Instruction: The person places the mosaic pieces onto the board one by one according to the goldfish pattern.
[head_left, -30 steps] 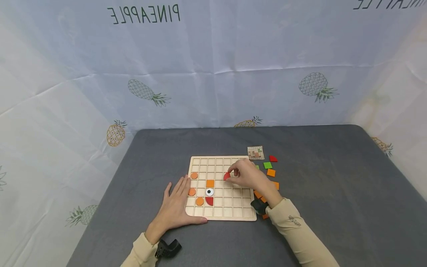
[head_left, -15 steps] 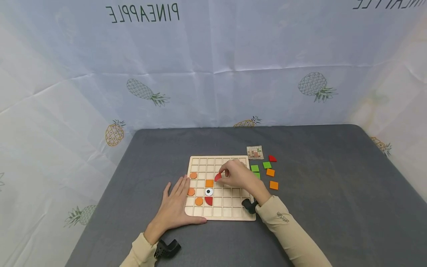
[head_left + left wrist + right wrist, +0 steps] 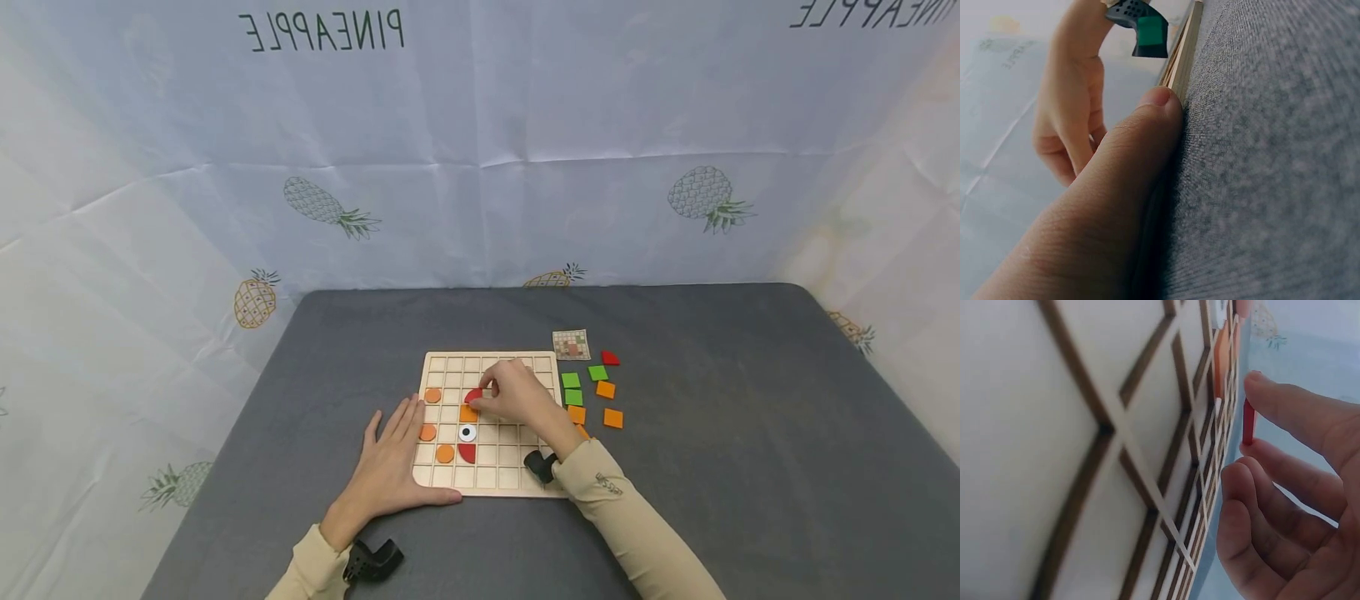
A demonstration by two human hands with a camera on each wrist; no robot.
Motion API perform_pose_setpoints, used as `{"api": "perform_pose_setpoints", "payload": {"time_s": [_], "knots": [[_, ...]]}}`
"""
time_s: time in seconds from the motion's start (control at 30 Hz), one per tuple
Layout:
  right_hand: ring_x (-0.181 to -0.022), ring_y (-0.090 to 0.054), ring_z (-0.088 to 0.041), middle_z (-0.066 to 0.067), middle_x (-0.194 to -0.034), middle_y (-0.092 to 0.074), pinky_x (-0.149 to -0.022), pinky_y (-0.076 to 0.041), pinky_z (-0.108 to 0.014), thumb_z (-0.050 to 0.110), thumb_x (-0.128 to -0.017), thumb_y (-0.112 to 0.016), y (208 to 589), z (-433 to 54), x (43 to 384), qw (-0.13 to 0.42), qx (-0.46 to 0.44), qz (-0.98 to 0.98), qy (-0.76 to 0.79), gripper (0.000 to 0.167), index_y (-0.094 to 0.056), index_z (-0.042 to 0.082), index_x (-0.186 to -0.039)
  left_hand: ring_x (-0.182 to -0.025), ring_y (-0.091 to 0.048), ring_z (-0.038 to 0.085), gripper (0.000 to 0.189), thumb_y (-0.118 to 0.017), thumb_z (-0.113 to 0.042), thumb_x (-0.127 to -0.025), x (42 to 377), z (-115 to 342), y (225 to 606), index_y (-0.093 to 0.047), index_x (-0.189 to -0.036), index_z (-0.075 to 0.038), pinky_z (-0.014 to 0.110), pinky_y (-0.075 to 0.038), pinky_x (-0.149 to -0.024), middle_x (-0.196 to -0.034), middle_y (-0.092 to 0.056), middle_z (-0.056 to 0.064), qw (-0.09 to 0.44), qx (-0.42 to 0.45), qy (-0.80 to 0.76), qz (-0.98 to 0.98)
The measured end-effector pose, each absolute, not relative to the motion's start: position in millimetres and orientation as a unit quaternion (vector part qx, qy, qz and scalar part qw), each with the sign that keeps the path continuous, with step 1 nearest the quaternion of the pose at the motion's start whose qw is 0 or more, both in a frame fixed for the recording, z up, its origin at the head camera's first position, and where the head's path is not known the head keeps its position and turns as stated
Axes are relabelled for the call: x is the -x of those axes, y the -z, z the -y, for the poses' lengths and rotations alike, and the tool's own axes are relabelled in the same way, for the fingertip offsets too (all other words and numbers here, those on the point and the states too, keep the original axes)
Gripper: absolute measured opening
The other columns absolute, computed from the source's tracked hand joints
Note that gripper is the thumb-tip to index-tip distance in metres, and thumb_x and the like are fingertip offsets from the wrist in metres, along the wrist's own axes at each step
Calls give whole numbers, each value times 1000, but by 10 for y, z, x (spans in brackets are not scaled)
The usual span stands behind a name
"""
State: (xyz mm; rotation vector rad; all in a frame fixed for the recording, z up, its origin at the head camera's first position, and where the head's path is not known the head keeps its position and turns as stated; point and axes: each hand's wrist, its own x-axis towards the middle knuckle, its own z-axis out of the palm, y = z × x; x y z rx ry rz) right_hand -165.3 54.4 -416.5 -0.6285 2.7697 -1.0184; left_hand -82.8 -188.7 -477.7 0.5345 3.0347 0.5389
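My right hand (image 3: 513, 393) pinches a red quarter-circle tile (image 3: 473, 395) between thumb and index finger, over the wooden grid board (image 3: 510, 479). In the right wrist view the red tile (image 3: 1249, 422) stands edge-on, held off the grid. Just below it in the head view lies an orange square tile (image 3: 468, 414), then a white eye disc (image 3: 467, 432) and another red quarter-circle (image 3: 467, 453). Several orange discs (image 3: 445, 454) sit in the left columns. My left hand (image 3: 390, 467) rests at the board's left edge, fingers straight, its thumb (image 3: 1154, 119) along the front edge.
Right of the board lie green squares (image 3: 597, 372), several orange squares (image 3: 612, 418) and a red quarter-circle (image 3: 611, 358). A small pattern card (image 3: 572, 345) lies by the board's far right corner. My right forearm covers part of the tiles.
My right hand has moved left across the board with the red quarter-circle tile, from the middle columns to above the orange square. The left hand stays in place.
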Motion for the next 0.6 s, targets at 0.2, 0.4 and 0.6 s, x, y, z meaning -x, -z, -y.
{"api": "perform_pose_setpoints", "payload": {"time_s": [0.2,0.4,0.6], "knots": [[-58,-46,-8,-1,-63,-61,-58,-34,-19,19,-90,-90,4204,-496,1672,59,196,-917,342,22,-84,2,-102,-166,-30,44,146,-78,-87,-69,828,1890,4778,-25,-170,4,77,-18,-126,-179,-27,23,8,-172,-174,-970],[-61,-52,-12,-3,-68,-66,-60,-38,-22,22,-90,-91,4223,-468,1684,68,176,-921,340,21,-84,3,-98,-166,-30,44,146,-77,-88,-69,829,1892,4781,-26,-170,4,77,-18,-126,-179,-27,23,6,-172,-172,-970],[-73,-53,-17,-3,-73,-65,-64,-40,-25,24,-89,-92,4230,-457,1684,79,159,-924,338,21,-83,6,-97,-166,-29,44,146,-77,-87,-69,834,1886,4778,-26,-170,4,77,-17,-126,-179,-26,23,10,-171,-177,-969]]}}
